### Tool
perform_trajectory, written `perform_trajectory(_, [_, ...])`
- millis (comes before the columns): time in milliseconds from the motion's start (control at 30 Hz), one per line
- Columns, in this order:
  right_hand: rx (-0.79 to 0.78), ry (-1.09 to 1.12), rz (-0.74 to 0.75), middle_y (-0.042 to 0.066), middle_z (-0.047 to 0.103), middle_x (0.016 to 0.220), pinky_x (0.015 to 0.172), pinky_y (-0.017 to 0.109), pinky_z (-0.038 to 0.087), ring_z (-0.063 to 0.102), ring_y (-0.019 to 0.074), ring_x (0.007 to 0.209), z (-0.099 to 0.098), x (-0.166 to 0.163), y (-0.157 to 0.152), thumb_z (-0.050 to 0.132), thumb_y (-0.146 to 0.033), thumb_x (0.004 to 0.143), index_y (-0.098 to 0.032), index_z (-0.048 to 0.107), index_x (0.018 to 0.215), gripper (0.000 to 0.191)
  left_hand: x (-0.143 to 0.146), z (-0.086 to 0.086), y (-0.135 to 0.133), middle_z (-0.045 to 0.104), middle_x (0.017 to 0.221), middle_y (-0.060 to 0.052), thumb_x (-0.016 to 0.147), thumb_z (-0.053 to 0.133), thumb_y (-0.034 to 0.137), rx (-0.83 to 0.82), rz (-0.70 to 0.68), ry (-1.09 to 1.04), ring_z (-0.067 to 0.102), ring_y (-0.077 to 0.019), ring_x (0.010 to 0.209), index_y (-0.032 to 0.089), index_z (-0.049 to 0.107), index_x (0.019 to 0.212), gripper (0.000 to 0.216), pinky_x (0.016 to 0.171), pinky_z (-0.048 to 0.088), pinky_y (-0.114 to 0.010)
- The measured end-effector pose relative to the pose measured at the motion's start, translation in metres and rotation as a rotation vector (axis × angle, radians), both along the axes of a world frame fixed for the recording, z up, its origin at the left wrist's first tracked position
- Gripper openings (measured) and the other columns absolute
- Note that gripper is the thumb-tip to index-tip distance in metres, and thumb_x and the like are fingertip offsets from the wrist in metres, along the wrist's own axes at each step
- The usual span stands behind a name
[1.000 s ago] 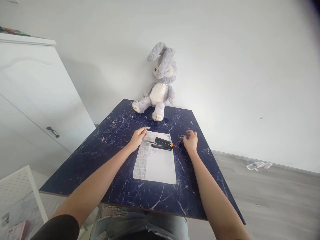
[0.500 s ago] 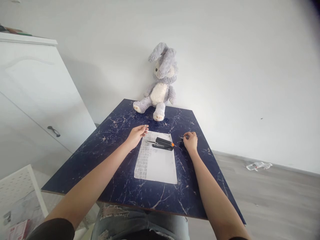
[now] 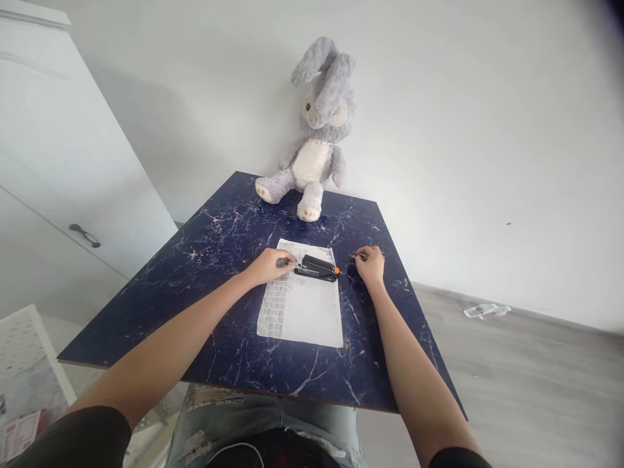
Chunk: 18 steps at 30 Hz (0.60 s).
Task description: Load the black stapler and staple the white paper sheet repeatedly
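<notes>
A black stapler (image 3: 318, 267) with an orange tip lies across the far end of a white sheet of paper (image 3: 305, 309) on the dark blue marbled table (image 3: 219, 292). My left hand (image 3: 270, 266) rests at the stapler's left end, fingers curled and touching its metal nose. On the table just right of the paper, my right hand (image 3: 370, 266) is pinched on a small thin thing I cannot make out.
A grey plush rabbit (image 3: 314, 133) sits at the table's far edge against the white wall. A white cabinet (image 3: 58, 175) stands at the left. A white perforated rack (image 3: 24, 364) is low left. A plastic bottle (image 3: 485, 311) lies on the grey floor at right.
My left hand moved right from the paper's far left corner onto the stapler's left end. The right hand stayed almost in place. The view tipped upward a little.
</notes>
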State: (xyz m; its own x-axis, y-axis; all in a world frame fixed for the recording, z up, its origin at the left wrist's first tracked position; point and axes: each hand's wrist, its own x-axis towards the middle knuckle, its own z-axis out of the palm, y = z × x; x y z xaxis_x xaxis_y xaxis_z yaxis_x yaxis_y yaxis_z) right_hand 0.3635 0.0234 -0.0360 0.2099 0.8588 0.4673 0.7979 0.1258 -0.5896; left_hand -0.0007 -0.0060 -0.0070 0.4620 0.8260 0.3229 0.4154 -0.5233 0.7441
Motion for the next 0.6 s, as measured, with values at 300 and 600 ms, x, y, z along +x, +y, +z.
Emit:
perform_trajectory(300, [-0.011, -0.007, 0.022, 0.008, 0.063, 0.091, 0.080, 0.037, 0.051, 0.057, 0.0203, 0.072, 0.0026, -0.0035, -0.0020, 0.057, -0.022, 0.076, -0.019, 0.072, 0.079, 0.016, -0.0007, -0.0045, 0.0011, 0.082, 0.101, -0.009, 0.083, 0.080, 0.025, 0.004, -0.028, -0.145, 0.076, -0.0288, 0.094, 0.023, 0.085, 0.101, 0.019, 0.092, 0.058, -0.038])
perform_trajectory(600, [-0.024, -0.010, 0.026, 0.006, 0.061, 0.089, 0.081, 0.037, 0.050, 0.057, 0.0197, 0.072, 0.0015, -0.0032, -0.0016, 0.056, -0.020, 0.075, -0.020, 0.071, 0.079, 0.016, -0.0006, -0.0057, 0.0035, 0.082, 0.103, -0.009, 0.082, 0.081, 0.024, 0.012, -0.033, -0.104, 0.076, -0.0287, 0.095, 0.024, 0.085, 0.101, 0.019, 0.093, 0.058, -0.039])
